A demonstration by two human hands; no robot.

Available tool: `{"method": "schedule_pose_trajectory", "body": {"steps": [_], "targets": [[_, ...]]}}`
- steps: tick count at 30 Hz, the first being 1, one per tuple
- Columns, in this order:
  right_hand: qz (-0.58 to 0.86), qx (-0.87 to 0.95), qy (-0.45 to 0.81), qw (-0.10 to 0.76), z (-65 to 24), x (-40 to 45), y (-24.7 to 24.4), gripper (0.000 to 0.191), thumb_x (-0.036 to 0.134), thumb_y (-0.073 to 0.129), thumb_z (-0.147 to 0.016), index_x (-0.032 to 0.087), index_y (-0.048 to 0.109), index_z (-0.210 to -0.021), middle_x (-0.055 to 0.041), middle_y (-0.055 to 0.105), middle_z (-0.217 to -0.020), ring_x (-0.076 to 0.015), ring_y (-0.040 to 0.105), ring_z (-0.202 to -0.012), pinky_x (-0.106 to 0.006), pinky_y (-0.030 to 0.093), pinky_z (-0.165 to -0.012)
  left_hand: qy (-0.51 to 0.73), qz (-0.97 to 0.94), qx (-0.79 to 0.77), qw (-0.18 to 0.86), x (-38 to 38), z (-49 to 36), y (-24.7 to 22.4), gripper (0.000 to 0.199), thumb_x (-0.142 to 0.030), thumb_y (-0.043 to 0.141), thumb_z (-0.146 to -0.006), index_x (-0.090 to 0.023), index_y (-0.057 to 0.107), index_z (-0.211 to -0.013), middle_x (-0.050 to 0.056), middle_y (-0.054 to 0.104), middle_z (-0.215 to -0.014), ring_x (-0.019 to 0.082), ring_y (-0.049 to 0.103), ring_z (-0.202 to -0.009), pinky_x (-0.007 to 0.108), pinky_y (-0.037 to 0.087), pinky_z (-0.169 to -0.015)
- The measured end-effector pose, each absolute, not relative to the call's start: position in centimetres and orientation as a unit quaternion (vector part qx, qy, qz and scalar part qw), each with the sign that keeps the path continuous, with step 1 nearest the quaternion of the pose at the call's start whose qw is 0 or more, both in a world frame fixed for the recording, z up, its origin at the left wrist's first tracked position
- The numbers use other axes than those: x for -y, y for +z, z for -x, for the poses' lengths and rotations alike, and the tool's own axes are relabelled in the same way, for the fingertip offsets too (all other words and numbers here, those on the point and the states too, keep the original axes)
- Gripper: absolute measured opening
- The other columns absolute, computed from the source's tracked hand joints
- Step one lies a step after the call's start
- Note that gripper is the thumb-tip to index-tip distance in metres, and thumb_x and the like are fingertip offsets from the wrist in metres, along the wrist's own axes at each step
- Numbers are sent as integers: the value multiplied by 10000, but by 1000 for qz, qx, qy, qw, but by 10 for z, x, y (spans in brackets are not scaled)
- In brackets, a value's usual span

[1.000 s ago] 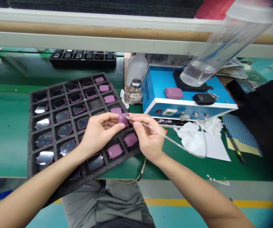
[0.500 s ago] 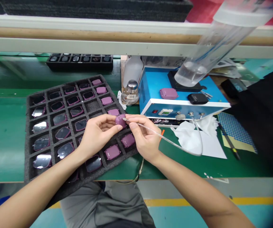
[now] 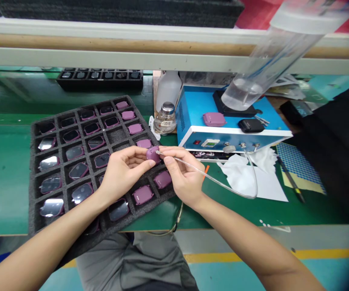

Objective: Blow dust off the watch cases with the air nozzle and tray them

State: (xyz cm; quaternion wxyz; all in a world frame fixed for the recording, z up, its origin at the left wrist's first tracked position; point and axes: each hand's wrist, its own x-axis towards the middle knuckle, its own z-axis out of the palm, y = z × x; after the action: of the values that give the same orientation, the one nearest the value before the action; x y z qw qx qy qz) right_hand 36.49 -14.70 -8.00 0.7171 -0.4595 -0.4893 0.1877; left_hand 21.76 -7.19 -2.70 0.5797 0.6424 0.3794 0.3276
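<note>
My left hand (image 3: 122,171) pinches a small purple watch case (image 3: 152,154) between thumb and fingers, above the foam tray. My right hand (image 3: 188,178) is closed on the end of a clear thin tube (image 3: 213,176), whose small tip meets the side of the case; whether it is inserted cannot be seen. Fingers of both hands hide part of the case. Beneath lies the dark grey foam tray (image 3: 32,194), its compartments holding several purple watches with glossy dark faces and several purple cases back up. One compartment (image 3: 117,136) shows only bare foam.
The tube loops to a blue machine (image 3: 189,109) bearing a purple case (image 3: 214,119), a black case (image 3: 251,125) and a tall clear cylinder (image 3: 241,91). A glass bottle (image 3: 165,121), white tissue (image 3: 237,171) and a pen (image 3: 291,180) are nearby. A shelf (image 3: 101,56) crosses overhead.
The whole view has shifted slightly, so everything appears a little further left. Both hands keep the same hold on the watch case and the tube.
</note>
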Motion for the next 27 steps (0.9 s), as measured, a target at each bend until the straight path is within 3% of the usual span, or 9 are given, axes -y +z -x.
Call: {"method": "schedule_pose_trajectory", "body": {"steps": [27], "targets": [[464, 491, 182, 714, -365, 147, -81, 103, 281, 640, -986, 240, 733, -1002, -79, 752, -1064, -216, 733, -1043, -392, 636, -907, 330, -651, -375, 571, 73, -216, -28, 338, -351, 918, -677, -147, 773, -905, 59, 793, -849, 185, 747, -757, 273, 624, -742]]}}
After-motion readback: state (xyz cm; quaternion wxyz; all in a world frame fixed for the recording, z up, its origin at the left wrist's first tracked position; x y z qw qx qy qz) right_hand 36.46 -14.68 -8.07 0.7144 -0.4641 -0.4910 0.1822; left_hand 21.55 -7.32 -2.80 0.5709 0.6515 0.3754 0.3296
